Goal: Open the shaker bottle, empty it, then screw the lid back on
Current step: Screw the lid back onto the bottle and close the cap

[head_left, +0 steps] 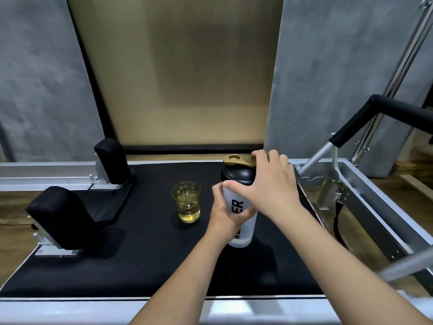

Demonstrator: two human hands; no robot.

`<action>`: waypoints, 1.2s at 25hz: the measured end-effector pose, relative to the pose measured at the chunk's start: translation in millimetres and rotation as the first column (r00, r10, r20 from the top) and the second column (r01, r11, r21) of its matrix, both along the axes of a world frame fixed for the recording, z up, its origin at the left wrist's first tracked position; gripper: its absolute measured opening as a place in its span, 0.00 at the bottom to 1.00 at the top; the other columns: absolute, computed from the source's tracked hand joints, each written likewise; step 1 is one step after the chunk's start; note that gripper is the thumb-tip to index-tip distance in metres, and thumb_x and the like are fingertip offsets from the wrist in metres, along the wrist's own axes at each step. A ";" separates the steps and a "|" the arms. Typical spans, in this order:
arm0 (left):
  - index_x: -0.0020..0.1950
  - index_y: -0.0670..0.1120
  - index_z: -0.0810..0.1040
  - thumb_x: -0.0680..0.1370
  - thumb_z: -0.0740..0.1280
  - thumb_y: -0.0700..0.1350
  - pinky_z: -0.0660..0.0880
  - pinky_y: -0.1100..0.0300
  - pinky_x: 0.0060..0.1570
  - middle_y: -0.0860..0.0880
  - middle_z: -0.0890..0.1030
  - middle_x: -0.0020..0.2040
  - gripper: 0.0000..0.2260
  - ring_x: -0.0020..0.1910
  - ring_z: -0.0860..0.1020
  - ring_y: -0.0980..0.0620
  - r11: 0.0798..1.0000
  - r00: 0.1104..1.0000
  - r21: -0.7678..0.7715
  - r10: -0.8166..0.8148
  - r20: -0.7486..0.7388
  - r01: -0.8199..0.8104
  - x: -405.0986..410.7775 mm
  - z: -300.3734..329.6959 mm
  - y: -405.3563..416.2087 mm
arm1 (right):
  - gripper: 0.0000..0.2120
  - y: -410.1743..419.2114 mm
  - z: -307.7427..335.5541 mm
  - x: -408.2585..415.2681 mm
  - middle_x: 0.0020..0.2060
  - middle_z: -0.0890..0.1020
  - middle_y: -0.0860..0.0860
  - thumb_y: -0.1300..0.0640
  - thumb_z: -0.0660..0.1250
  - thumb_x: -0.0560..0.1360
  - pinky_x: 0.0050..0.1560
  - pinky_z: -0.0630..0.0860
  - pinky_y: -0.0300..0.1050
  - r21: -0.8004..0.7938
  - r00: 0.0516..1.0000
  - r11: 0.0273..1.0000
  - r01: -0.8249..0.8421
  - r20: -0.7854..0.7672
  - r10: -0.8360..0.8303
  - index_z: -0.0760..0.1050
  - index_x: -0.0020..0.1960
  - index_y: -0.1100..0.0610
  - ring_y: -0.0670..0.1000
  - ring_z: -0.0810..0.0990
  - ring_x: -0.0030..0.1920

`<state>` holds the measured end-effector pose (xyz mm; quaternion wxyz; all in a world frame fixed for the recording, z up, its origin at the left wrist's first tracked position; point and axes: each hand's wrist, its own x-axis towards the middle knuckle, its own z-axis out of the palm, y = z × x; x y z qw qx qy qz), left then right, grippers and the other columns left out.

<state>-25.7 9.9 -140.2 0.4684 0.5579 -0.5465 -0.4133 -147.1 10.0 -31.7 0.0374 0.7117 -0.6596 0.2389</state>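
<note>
A frosted white shaker bottle with black lettering stands upright on the black padded platform. Its black screw lid carries a gold flip cap. My left hand wraps around the bottle's middle from the left. My right hand grips the lid from the right, with fingers on the gold cap and the thumb at the lid's lower edge. To the left of the bottle, a clear glass holds yellow liquid.
Two black padded shoulder rests stand at the platform's left. A metal frame rail and a black padded bar lie to the right. A wall with a tan panel rises behind.
</note>
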 end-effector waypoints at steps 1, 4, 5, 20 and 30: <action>0.64 0.55 0.59 0.73 0.82 0.46 0.72 0.66 0.42 0.55 0.75 0.53 0.34 0.47 0.76 0.60 1.000 1.000 0.011 0.004 0.004 -0.004 -2.0 2.5 1.4 | 0.47 1.9 -4.0 4.1 0.57 0.73 0.51 0.19 0.61 0.64 0.61 0.68 0.52 -0.049 0.998 0.998 0.044 -0.050 -0.046 0.69 0.70 0.52 0.56 0.70 0.59; 0.66 0.53 0.59 0.74 0.81 0.42 0.73 0.70 0.42 0.58 0.75 0.54 0.34 0.51 0.77 0.59 1.000 0.999 0.004 -0.007 -0.037 0.007 1.4 2.5 3.5 | 0.41 0.6 -8.1 -4.6 0.61 0.70 0.51 0.27 0.66 0.69 0.65 0.65 0.50 0.021 0.980 0.989 -0.146 0.139 0.142 0.66 0.75 0.49 0.55 0.67 0.64; 0.66 0.52 0.61 0.74 0.81 0.41 0.76 0.71 0.45 0.58 0.76 0.56 0.33 0.53 0.80 0.59 1.000 0.998 -0.011 -0.021 -0.059 0.020 4.3 3.1 5.7 | 0.39 0.0 -5.5 -12.3 0.65 0.68 0.50 0.34 0.69 0.72 0.68 0.64 0.49 0.097 0.940 0.962 -0.254 0.258 0.222 0.63 0.78 0.48 0.54 0.65 0.68; 0.74 0.51 0.57 0.73 0.82 0.41 0.74 0.59 0.59 0.59 0.71 0.57 0.40 0.53 0.73 0.60 1.000 1.000 -0.003 0.025 -0.007 -0.025 0.0 -5.7 -1.2 | 0.30 15.3 -6.2 -3.5 0.55 0.66 0.50 0.31 0.67 0.69 0.60 0.71 0.52 0.138 0.973 0.988 -0.068 0.227 0.036 0.72 0.61 0.51 0.56 0.68 0.59; 0.65 0.47 0.64 0.71 0.83 0.40 0.78 0.61 0.55 0.56 0.80 0.56 0.33 0.51 0.81 0.69 0.994 0.997 -0.108 -0.001 -0.073 -0.007 10.6 -9.1 5.6 | 0.17 19.8 -1.7 -14.2 0.42 0.74 0.42 0.38 0.68 0.73 0.60 0.70 0.57 -0.115 0.825 0.946 -0.303 0.466 0.321 0.72 0.46 0.51 0.50 0.70 0.49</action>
